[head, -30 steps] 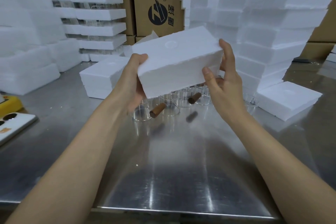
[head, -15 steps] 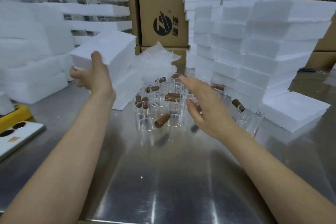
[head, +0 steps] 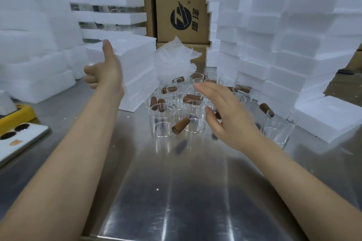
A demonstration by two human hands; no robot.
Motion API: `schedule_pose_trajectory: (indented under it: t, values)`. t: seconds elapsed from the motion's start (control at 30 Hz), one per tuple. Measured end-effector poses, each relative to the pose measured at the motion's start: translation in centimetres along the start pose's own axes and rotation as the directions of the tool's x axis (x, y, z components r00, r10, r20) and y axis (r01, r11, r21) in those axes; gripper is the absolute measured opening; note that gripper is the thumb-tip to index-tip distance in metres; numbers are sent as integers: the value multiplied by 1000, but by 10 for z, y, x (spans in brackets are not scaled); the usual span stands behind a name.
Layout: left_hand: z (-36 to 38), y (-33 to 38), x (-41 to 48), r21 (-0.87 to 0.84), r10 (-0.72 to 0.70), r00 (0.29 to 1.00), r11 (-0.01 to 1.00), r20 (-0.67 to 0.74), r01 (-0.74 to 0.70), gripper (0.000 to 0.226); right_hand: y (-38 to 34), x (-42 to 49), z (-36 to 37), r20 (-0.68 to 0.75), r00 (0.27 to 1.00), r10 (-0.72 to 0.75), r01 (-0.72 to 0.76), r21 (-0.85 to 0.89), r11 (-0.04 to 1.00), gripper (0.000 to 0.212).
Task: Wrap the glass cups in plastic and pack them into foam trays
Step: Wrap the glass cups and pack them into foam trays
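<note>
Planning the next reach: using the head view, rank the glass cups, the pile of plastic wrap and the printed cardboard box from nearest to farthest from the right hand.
1. Glass cups: just under and beside the fingers of the right hand, in the middle.
2. Plastic wrap: crumpled pile behind the cups, farther back.
3. Cardboard box: at the very back, behind the pile.

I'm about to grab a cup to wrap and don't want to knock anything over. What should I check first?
1. Right hand free and open: ok.
2. Left hand clear of the foam block: cannot tell; its thumb lies on the block.
3. Nearest glass cup upright: ok.
4. Room around that cup: not ok; neighbours crowd it and a brown handle sticks out beside it.
5. Plastic sheets at hand behind the cups: ok.
</note>
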State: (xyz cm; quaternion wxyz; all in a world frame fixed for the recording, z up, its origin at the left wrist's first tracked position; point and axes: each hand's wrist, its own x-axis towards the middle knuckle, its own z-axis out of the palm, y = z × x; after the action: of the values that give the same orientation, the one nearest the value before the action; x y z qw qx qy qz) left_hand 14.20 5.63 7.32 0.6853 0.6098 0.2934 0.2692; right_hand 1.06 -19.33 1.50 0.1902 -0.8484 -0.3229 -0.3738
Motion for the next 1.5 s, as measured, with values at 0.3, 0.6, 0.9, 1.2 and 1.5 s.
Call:
schedule_pose_trajectory:
  t: [0.3,0.6,0.9,1.2,1.5]
  values:
    - [2,-37,-3,-119,53,997,991,-54,-59,64,0,-1,-1,8,1000,10,-10,-15,1000,54]
    - [5,-47,-13,104,68,997,992,31,-70,65,3,0,-8,-28,1000,-2,0,-91,996,50]
    - [-16,-36,-61,137,554,832,822,28,-553,64,38,-5,-72,-615,453,646,-729,162,665,22]
    - [-26,-29,-84,-146,577,212,510,789,-848,40,88,-47,-102,-166,140,976,-917,-394,64,35]
    - [-22,-46,-87,-29,224,39,289,974,-957,57,100,-57,-95,-204,103,974,-955,-295,39,43]
